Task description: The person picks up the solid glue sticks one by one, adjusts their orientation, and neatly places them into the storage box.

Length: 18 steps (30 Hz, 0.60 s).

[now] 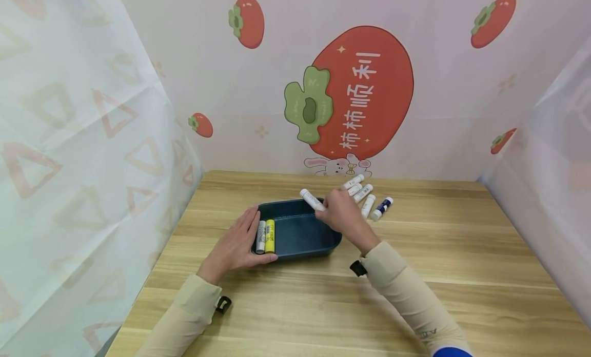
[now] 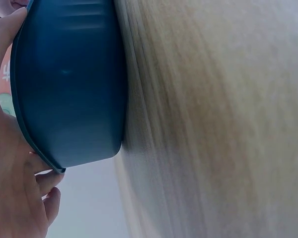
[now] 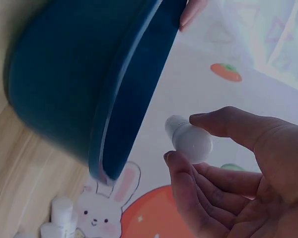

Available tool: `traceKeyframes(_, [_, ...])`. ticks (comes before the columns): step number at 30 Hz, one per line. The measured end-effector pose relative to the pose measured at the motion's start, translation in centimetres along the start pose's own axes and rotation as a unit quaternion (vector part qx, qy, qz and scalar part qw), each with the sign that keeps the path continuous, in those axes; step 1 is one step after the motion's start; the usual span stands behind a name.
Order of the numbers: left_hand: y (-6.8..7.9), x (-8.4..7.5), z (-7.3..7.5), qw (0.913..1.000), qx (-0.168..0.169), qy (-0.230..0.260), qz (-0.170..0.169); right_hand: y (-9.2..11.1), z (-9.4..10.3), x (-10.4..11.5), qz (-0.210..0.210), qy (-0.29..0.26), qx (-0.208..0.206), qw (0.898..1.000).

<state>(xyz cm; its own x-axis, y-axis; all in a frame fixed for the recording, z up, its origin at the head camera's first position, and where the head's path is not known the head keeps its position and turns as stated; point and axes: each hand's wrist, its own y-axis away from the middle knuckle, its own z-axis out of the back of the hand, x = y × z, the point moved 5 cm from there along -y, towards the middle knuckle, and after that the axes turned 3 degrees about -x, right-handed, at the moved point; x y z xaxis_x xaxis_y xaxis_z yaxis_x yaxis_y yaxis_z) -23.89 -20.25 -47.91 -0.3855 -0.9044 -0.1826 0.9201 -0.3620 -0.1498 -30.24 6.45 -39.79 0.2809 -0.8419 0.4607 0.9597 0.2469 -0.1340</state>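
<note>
Two hands are placed apart. Left of centre in the frame, the left end of the dark blue tray [image 1: 304,238] is clamped by the left hand [image 1: 233,245]; beside its fingers, a grey tube [image 1: 260,237] and a yellow tube [image 1: 270,237] are laid inside. Were that grip relaxed, the tray could be skewed by a bump. Near the centre, a white tube [image 1: 311,199] is pinched by the right hand [image 1: 342,214] around one end; if unevenly squeezed, it could be dropped or knocked against the rim. Towards upper right, loose tubes [image 1: 367,206] could be set rolling if brushed.
</note>
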Motion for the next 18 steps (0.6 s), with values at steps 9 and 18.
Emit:
traceKeyframes(9, [-0.1,0.1,-0.1,1.0,0.003,0.001,0.004,0.6,-1.5,1.5,0.017,0.005,-0.001,1.0])
traceKeyframes(18, [-0.1,0.0,-0.2,1.0,0.006,0.003,0.006,1.3,-3.7,2.4,0.01,-0.014,0.01,1.0])
